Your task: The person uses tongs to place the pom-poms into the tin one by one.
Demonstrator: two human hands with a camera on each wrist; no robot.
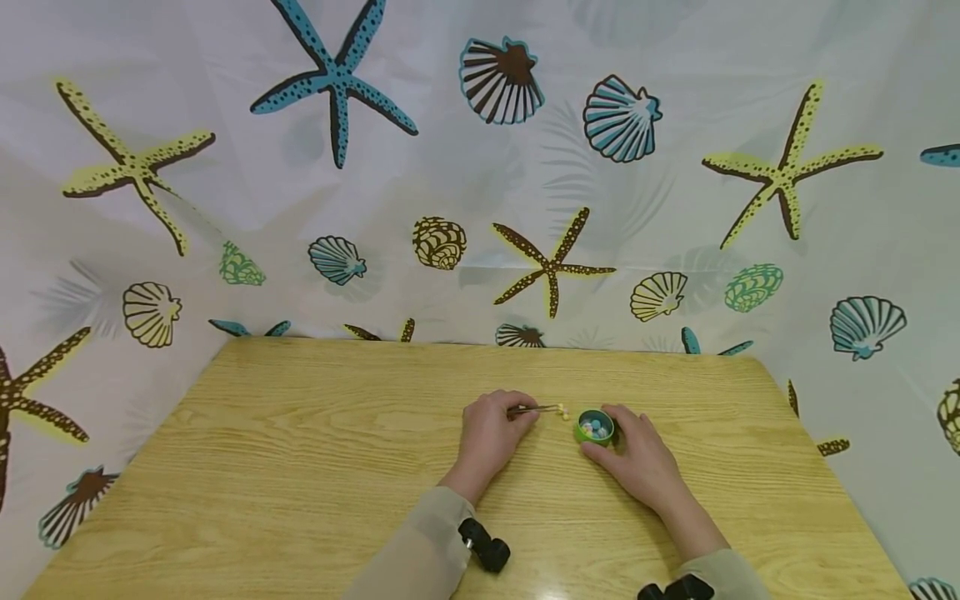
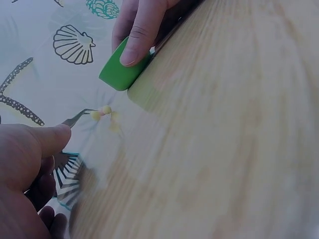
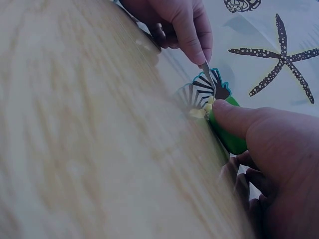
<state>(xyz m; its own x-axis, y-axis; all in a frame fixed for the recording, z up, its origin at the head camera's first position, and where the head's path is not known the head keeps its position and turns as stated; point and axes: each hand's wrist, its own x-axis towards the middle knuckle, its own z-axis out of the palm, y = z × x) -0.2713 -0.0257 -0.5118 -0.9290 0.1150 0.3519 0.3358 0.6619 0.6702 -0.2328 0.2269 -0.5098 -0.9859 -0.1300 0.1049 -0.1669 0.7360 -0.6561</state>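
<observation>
My left hand (image 1: 491, 433) pinches metal tweezers (image 1: 534, 408), their tips pointing right. Right at the tips is a small cluster of pale yellow and pinkish bead-like pieces (image 2: 102, 113), close over the tabletop. To the right stands a small round green cup (image 1: 580, 433), upright on the table, with several blue, pink and yellow pieces (image 1: 596, 428) inside. My right hand (image 1: 641, 462) grips this cup from the right, thumb on its near side and fingers on the far side. In the right wrist view, the right thumb partly covers the cup's green wall (image 3: 234, 140).
Both hands work over a light wooden table (image 1: 315, 433). A white cloth (image 1: 450, 175) printed with starfish and shells hangs behind and along both sides of it. Black wrist devices (image 1: 486, 546) sit at both sleeves.
</observation>
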